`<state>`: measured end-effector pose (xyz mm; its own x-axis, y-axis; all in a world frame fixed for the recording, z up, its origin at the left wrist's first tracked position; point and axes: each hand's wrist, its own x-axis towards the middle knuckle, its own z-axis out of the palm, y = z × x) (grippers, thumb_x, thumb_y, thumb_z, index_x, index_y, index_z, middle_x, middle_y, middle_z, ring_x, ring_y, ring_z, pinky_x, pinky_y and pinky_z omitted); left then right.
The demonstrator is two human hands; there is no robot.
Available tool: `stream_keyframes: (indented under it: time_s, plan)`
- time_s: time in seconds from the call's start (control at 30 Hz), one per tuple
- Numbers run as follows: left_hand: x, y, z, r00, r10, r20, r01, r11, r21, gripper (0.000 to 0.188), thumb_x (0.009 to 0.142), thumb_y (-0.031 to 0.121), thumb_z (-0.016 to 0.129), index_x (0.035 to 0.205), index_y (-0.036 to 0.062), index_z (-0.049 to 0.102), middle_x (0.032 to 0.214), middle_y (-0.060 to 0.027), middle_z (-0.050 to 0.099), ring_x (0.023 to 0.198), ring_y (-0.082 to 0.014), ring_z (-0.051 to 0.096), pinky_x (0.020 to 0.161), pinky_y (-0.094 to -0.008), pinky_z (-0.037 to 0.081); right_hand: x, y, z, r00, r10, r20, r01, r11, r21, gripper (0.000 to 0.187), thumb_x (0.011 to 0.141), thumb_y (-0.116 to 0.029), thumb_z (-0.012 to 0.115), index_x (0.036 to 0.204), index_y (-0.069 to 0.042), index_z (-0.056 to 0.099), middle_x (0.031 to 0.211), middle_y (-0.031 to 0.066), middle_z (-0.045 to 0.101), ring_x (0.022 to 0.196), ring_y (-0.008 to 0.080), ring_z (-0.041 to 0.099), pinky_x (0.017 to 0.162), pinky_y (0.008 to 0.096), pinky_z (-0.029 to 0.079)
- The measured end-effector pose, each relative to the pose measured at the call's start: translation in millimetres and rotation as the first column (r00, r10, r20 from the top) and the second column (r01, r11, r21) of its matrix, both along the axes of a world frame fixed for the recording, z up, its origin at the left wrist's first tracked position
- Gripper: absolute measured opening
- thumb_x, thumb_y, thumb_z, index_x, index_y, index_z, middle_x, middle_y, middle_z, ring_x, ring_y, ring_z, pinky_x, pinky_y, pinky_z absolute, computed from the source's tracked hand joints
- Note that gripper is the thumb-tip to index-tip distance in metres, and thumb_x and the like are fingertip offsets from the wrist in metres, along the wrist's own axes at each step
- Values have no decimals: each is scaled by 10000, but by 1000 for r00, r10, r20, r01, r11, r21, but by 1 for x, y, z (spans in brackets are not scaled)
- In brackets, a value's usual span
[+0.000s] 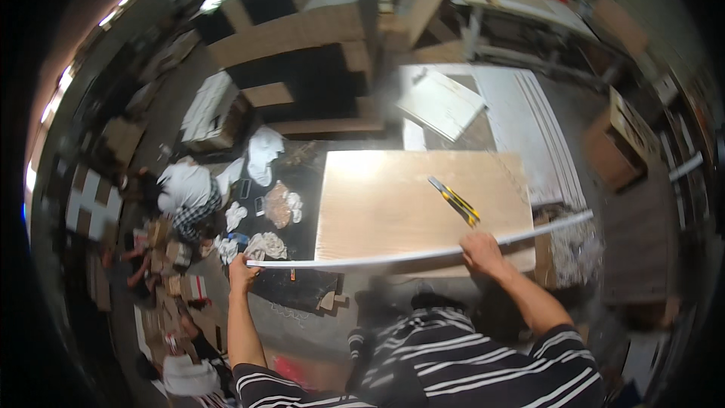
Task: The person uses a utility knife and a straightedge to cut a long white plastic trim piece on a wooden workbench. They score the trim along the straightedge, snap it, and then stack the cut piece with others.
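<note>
A long, thin white strip (377,263) runs crosswise in front of me, bowed a little. My left hand (242,272) grips it at its left end. Farther along toward the right, my right hand (482,251) is closed round it, with the strip's right part sticking out beyond. Behind the strip lies a light wood-coloured panel (377,196) on a dark work surface. On the panel rests a yellow and black utility knife (455,202), just beyond my right hand and touched by neither hand.
Crumpled white cloths (266,245) and a clear bag (278,205) lie left of the panel. White boards (521,121) stand beyond it. A wooden cabinet (302,68) fills the far left. Other people, one in a white top (185,185), are at the left. Cardboard boxes (619,143) sit right.
</note>
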<state>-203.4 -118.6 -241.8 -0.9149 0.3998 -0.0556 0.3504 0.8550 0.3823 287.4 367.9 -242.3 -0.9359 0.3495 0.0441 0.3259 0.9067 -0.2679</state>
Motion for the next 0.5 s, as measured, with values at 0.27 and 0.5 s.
stream_keyframes:
  time_s: [0.27, 0.5]
  plan:
    - [150, -43, -6, 915, -399, -63, 328, 825, -461, 518, 609, 409, 927, 1013, 146, 737, 1206, -70, 666, 1269, -309, 535, 1138, -516, 356, 34, -43, 45, 967, 226, 113, -196, 953, -229, 326, 867, -393, 760, 828, -96, 630, 763, 139, 670, 740, 387, 675, 607, 507, 515]
    - [322, -57, -53, 915, -368, 168, 386, 919, -88, 445, 705, 190, 757, 1132, 118, 653, 992, -120, 703, 1024, -337, 672, 893, -461, 507, -19, -98, 72, 872, 413, 261, -396, 911, -116, 433, 912, -529, 690, 774, -118, 681, 701, 141, 695, 687, 375, 696, 591, 500, 529]
